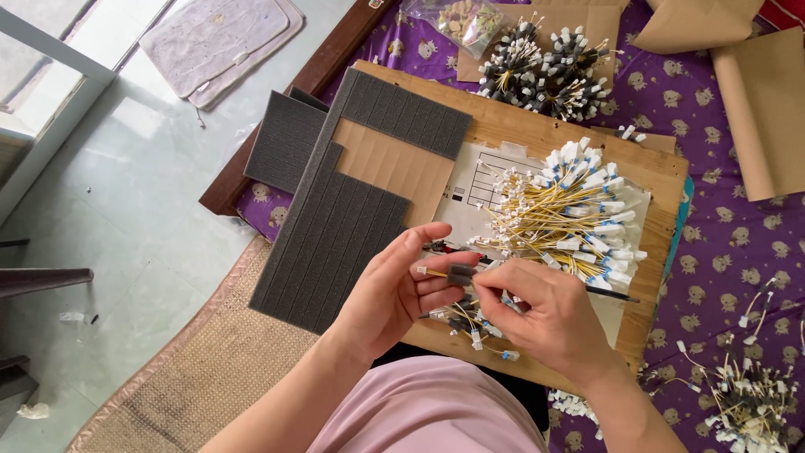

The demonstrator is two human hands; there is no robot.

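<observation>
Purple bedsheet under a wooden board (537, 134), where left hand (394, 289) and right hand (545, 315) pinch a yellow wire (432, 272) into a small foam sleeve (461, 273); sleeved bundles (545, 71) done, big bare pile (570, 210) left

A single head-worn camera looked steeply down from above the person's lap, close over the wooden board surface (537, 134). The pale floor (126, 210) filled the left, a purple patterned cloth (721, 243) the right and far side.
</observation>
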